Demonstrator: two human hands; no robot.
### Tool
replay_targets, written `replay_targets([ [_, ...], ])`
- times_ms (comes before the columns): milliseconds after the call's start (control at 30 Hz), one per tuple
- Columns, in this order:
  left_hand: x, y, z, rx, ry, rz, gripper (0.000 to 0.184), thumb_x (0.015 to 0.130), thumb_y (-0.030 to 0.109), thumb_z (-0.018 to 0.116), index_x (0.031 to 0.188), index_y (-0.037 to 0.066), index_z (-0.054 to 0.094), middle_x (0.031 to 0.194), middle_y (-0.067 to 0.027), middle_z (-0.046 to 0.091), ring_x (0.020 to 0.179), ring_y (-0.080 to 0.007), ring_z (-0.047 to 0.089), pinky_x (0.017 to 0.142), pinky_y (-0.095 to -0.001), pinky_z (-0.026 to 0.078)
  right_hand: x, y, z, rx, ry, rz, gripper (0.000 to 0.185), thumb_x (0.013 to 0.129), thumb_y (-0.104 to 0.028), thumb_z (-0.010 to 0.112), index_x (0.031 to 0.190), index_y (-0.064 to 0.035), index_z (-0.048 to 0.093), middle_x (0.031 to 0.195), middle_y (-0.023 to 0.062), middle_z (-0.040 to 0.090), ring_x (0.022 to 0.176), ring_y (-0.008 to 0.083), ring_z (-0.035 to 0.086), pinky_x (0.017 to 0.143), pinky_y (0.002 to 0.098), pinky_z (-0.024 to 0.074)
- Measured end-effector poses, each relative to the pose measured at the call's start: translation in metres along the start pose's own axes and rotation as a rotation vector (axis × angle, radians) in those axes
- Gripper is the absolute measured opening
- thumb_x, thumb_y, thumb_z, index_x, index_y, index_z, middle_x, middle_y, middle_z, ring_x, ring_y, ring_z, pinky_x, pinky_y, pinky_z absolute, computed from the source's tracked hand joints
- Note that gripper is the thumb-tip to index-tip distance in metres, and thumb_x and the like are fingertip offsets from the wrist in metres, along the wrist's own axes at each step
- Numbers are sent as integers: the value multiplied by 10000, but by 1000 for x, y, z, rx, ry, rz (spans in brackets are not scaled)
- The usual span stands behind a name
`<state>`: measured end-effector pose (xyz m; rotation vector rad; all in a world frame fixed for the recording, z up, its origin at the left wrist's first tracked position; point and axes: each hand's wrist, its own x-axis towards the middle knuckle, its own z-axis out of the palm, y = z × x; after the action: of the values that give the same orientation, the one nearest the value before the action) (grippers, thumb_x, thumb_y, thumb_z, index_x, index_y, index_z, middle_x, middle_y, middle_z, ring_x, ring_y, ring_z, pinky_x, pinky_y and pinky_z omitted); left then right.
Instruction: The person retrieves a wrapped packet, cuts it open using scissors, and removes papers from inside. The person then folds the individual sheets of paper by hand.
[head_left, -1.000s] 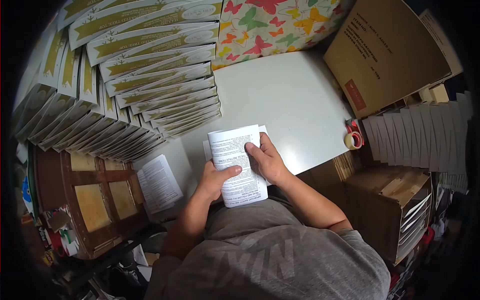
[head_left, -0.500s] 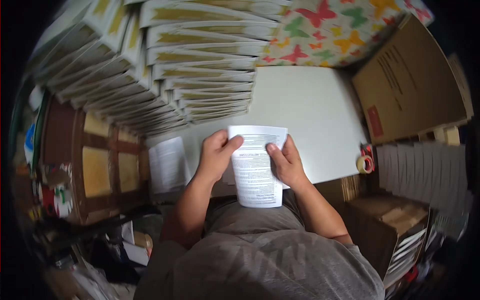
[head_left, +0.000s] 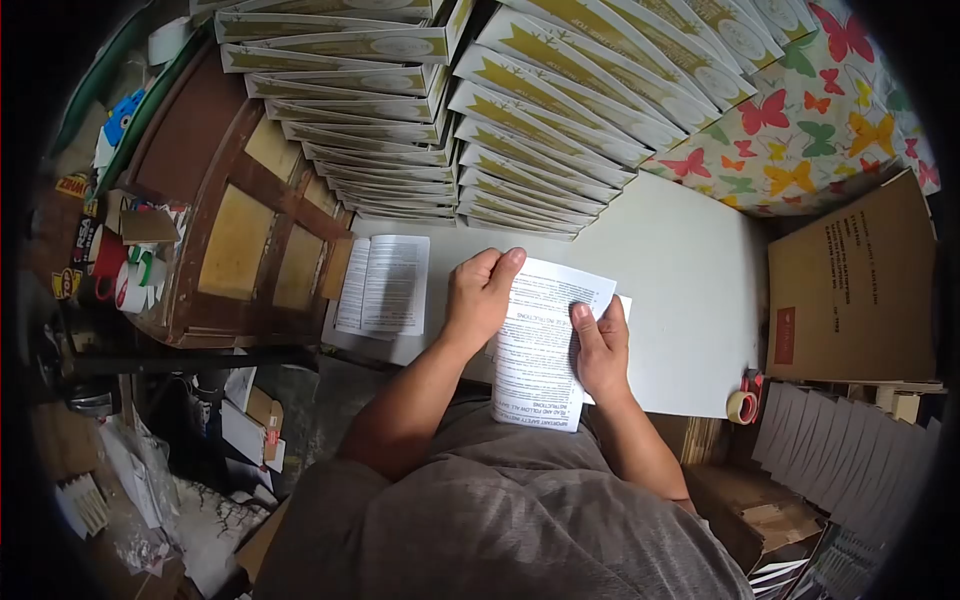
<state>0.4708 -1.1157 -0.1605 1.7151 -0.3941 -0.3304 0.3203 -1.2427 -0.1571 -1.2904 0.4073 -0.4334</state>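
A folded printed instruction sheet [head_left: 545, 345] is held upright in front of my body, over the near edge of the white table [head_left: 680, 270]. My left hand [head_left: 483, 290] grips its upper left edge, thumb pointing up and fingers curled behind. On the right edge, my right hand [head_left: 602, 350] pinches the sheet with its thumb on the printed face; its other fingers are partly hidden. Another white paper edge shows behind the sheet at the right. Left of my hands, more printed sheets [head_left: 385, 285] lie on the table.
Tall stacks of white and gold boxes [head_left: 540, 110] stand at the back. A carton [head_left: 850, 285] is at the right, with a tape roll [head_left: 742, 406] near the table's corner and grey folded pieces [head_left: 840, 450] beyond. A brown wooden panel [head_left: 235, 240] stands left.
My left hand has moved from the sheet's face to its upper left edge. The view has turned left, so table and boxes appear further right.
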Motion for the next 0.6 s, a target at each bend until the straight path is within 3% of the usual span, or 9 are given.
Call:
replay_targets([
  [133, -12, -6, -24, 104, -88, -27, 372, 1015, 264, 688, 782, -19, 627, 630, -43, 560, 564, -155, 424, 534, -329, 390, 0, 12, 6, -93, 57, 28, 212, 1123, -156, 530, 1234, 21, 493, 1047, 108, 642, 914, 141, 617, 841, 280, 525],
  [300, -39, -17, -38, 80, -139, -122, 357, 1015, 249, 680, 788, -22, 628, 633, -41, 567, 565, -157, 439, 534, -332, 394, 7, 27, 13, 36, 78, 75, 201, 1121, -162, 542, 1187, 22, 495, 1024, 110, 641, 896, 131, 614, 800, 265, 526],
  [467, -59, -14, -37, -245, -165, -201, 258, 1016, 172, 674, 862, -35, 670, 733, -29, 634, 617, -107, 490, 552, -269, 416, 15, 33, 10, 32, 176, 13, 201, 1118, -170, 554, 1146, 20, 492, 1005, 119, 642, 894, 133, 617, 795, 271, 528],
  [600, -67, -20, -52, 209, -199, -290, 271, 1008, 187, 679, 854, -35, 656, 719, -54, 630, 573, -140, 487, 547, -307, 426, 20, 36, 15, 89, 156, 82, 206, 1117, -175, 558, 1126, 18, 487, 1014, 132, 639, 880, 135, 615, 796, 273, 529],
])
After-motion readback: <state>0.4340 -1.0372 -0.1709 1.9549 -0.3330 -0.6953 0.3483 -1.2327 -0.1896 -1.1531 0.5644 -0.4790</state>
